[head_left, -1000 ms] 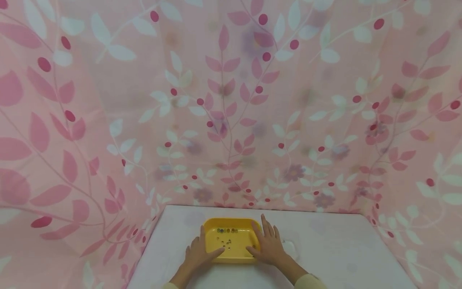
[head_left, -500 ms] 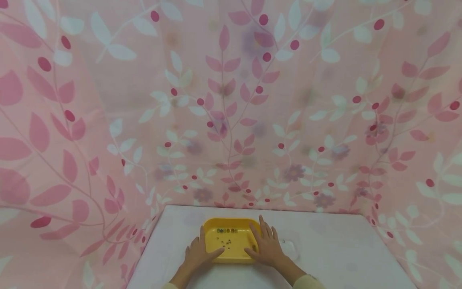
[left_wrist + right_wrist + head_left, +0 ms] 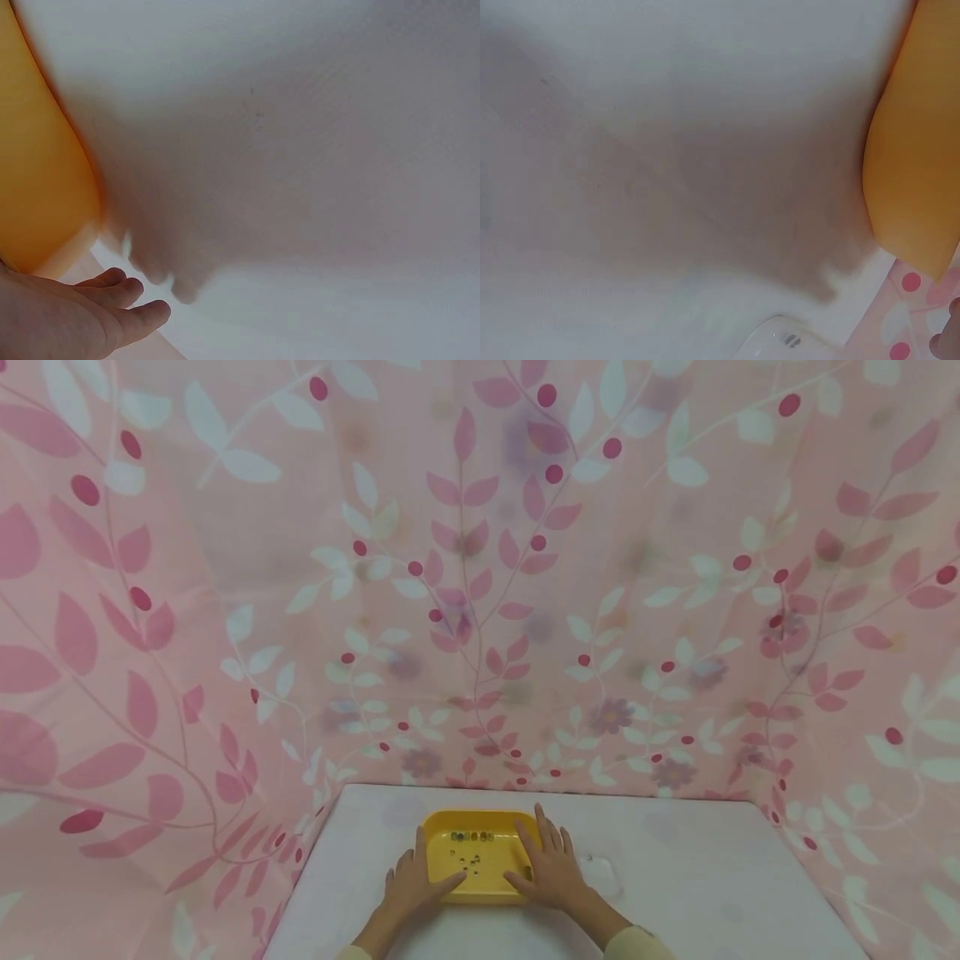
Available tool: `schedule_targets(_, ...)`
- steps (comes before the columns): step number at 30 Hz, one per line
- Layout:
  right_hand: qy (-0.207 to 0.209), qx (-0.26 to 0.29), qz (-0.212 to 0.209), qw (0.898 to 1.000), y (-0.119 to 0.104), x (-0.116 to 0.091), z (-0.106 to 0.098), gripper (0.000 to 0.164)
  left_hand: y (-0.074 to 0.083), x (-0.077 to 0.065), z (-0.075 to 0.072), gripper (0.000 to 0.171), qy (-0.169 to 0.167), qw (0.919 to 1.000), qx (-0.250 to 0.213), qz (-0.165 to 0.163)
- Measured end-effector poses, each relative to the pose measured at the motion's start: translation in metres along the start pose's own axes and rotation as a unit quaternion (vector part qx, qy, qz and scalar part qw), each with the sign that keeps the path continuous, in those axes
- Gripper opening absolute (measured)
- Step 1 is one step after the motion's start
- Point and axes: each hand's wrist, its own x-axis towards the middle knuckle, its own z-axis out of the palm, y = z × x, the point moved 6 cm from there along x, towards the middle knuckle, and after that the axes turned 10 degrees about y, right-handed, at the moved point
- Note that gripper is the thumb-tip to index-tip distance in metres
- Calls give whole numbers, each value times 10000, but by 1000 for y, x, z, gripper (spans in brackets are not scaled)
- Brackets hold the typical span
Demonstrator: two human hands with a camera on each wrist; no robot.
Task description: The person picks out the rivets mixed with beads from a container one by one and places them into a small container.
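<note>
A yellow tray point(image 3: 495, 852) stands on the white table in the head view. Along its far side runs a row of small round beads point(image 3: 474, 837), and several tiny shiny pieces point(image 3: 473, 862) lie scattered on its floor. My left hand point(image 3: 408, 881) is at the tray's left side, fingers spread, thumb over the near left corner. At the right side, my right hand point(image 3: 553, 870) has spread fingers, its thumb over the tray's floor, hiding part of the rim. The left wrist view shows left fingers point(image 3: 142, 321) extended beside the tray's outer wall point(image 3: 45, 165). Exact contact cannot be told.
A clear plastic container point(image 3: 602, 875) sits on the table right of the right hand. The white tabletop point(image 3: 697, 877) extends to both sides. Pink leaf-patterned curtains point(image 3: 480, 610) enclose the table at the back and sides.
My right hand has shifted slightly left, its thumb reaching further over the tray. The left hand, tray and beads keep their places; the head view has tilted very slightly.
</note>
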Motion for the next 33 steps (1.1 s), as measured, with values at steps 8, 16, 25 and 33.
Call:
schedule_targets(8,48,52,3,10000,-3,1,3,90,1,-1,0,129,1,10000,9,37)
schedule_targets(16,-36,0,12,10000,-8,2,1,89,3,-1,-3,129,26,10000,13,74)
schedule_targets(25,131,123,-113,9998,-10,0,5,87,-1,-3,0,129,39,10000,39,51)
schedule_targets(33,326,137,-237,9991,-13,5,3,86,4,-3,-4,129,7,10000,45,52)
